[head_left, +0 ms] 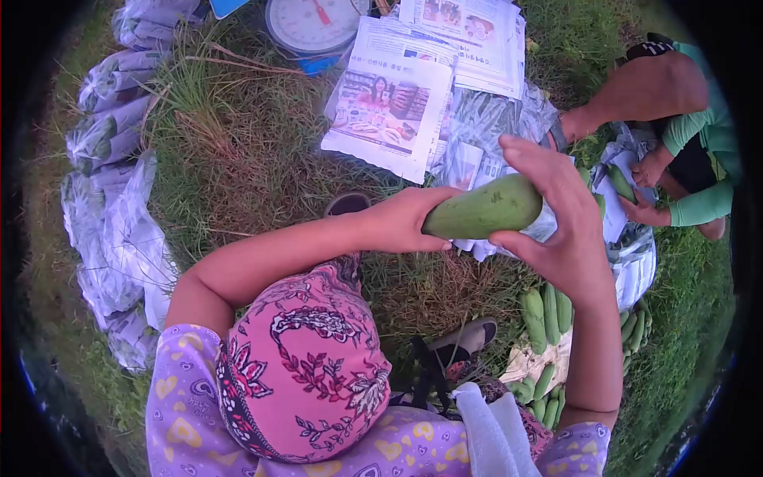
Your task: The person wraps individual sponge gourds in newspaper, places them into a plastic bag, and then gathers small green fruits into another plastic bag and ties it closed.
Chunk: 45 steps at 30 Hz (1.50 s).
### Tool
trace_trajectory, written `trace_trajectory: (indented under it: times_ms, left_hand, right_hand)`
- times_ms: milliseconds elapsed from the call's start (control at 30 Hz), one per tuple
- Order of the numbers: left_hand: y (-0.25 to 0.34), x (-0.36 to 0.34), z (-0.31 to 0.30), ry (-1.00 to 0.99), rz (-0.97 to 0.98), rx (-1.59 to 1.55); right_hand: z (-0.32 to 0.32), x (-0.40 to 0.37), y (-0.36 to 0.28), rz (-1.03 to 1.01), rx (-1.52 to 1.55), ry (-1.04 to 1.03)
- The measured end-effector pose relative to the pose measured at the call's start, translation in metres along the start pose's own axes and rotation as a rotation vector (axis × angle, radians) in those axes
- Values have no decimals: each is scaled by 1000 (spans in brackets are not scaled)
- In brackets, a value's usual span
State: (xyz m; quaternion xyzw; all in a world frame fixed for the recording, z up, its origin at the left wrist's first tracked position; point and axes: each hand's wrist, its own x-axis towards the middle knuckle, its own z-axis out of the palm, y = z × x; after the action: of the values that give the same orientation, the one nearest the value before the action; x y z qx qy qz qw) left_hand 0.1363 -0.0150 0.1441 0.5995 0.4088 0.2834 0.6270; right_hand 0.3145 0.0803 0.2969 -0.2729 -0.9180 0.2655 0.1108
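A thick green cucumber (489, 208) is held out in front of me, its narrow end in my left hand (405, 219), thumb and fingers closed around it. Around its wide end curves my right hand (560, 211), with the fingers stretched apart from the thumb. The right thumb tip meets the cucumber's lower edge, while the raised fingertips stand off its upper side. Beneath the cucumber lie clear plastic bags (477, 119), and beyond my left hand is a stack of newspaper sheets (389, 103).
Several wrapped bundles in plastic (111, 230) line the left side. A dial scale (316, 22) stands at the top. More cucumbers (544, 314) lie at lower right on cardboard (524, 362). A co-worker in green sleeves (699, 208) handles a cucumber (620, 183) at right.
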Motion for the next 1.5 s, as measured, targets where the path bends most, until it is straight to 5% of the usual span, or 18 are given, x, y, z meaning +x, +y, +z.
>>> trace_trajectory:
  times_ms: [67, 133, 200, 267, 400, 500, 633, 1033, 1133, 1300, 1500]
  left_hand:
    - [-24, -2, 6, 249, 15, -245]
    - [-32, 0, 2, 499, 20, -319]
    - [-37, -2, -15, 567, -25, -68]
    - [-40, -5, -34, 506, -101, 272]
    - [-65, -40, -59, 337, -100, 960]
    - [-89, -51, -75, 390, -150, 1235]
    - [-114, -52, -93, 352, -222, 1270]
    - [-116, -33, -122, 542, -37, 1169]
    - [-113, -28, -127, 543, -72, 1150]
    - [-98, -24, -130, 463, -174, 1089]
    - [-100, -16, -126, 439, -53, 1084]
  right_hand:
    - [47, 20, 16, -2, 12, 372]
    - [101, 24, 25, 370, 465, 378]
    - [161, 25, 37, 503, 943, 248]
    - [196, 30, 41, 546, 756, 211]
    - [228, 50, 77, 727, 953, 141]
    - [228, 77, 106, 437, 414, 16]
    - [230, 105, 110, 453, 145, -208]
    - [250, 83, 145, 264, 313, -54]
    - [242, 77, 138, 130, 70, -79]
    - [246, 82, 140, 207, 63, -117]
    - [244, 90, 143, 235, 98, -157]
